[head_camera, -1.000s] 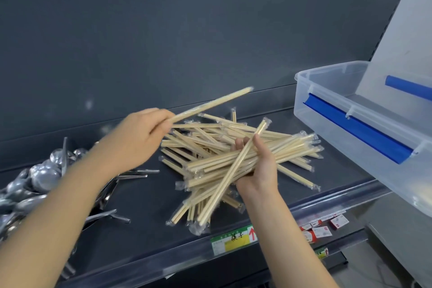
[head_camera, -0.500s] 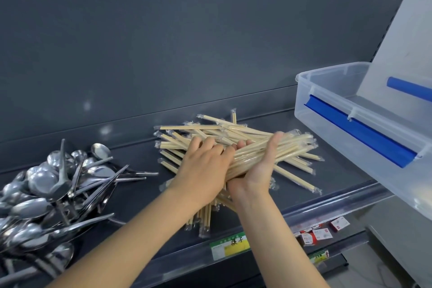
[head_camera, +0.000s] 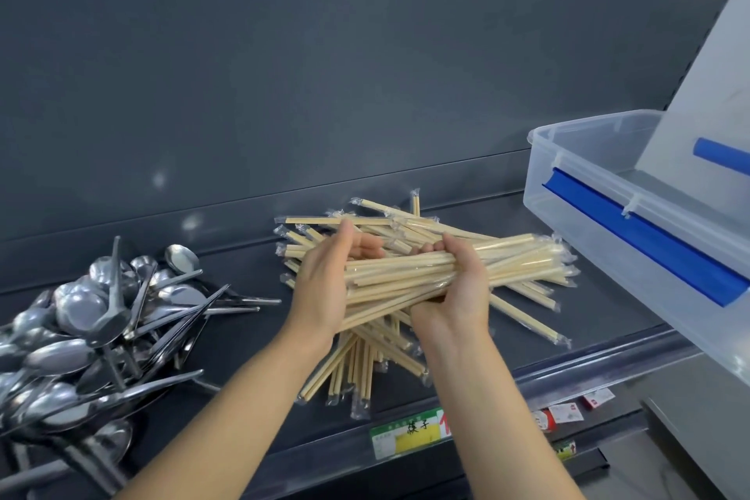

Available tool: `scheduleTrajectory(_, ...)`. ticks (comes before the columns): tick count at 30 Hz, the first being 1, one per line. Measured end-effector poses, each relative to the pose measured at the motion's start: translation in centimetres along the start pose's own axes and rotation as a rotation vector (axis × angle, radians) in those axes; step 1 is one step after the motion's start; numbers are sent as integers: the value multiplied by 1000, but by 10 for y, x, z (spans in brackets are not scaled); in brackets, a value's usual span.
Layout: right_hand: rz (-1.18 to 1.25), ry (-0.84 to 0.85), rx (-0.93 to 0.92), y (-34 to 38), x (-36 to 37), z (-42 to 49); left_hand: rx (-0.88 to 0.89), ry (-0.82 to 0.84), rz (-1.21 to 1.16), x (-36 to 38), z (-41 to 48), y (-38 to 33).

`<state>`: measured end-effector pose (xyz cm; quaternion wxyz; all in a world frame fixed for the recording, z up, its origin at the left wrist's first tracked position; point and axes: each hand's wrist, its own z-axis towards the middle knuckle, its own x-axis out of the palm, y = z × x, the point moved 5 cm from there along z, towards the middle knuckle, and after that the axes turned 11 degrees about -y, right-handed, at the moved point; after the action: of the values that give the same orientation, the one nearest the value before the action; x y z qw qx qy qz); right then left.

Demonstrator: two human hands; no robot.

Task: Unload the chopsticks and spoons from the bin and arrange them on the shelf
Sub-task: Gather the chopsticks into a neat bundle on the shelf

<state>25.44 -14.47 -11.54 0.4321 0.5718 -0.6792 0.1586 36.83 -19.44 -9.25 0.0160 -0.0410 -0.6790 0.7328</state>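
Gripping chopstick bundle (head_camera: 406,276) — right hand (head_camera: 460,296) curled round, left hand (head_camera: 320,290) apparently cupping it.

The bin (head_camera: 576,175) runs off the right edge — the spoons (head_camera: 81,317) off the left.

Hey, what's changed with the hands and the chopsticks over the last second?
The left hand brought its single wrapped chopstick down into the bundle of chopsticks that the right hand grips, and now holds the bundle's left end. The spoons, the loose pile and the bin stayed put.
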Motion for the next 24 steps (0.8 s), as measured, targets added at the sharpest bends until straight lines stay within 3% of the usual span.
scheduleTrajectory(7, 110, -95, -53, 28, -18, 8, 106, 171, 131, 17, 24, -3)
scheduleTrajectory(9, 109, -142, -80, 33, -28, 11, 236, 285, 381, 37, 42, -5)
scheduleTrajectory(12, 142, -207, -81, 38, -44, 13, 590, 609, 900, 86, 56, -3)
scheduleTrajectory(16, 182, -231, -84, 43, -55, 15, 875, 887, 1260, 154, 51, 12)
scheduleTrajectory(20, 190, -282, -95, 51, -61, 18, 864, 956, 1295, 191, 57, 18)
scheduleTrajectory(24, 213, -326, -88, 56, -64, 22, 627, 1045, 1202, 198, 68, 23)
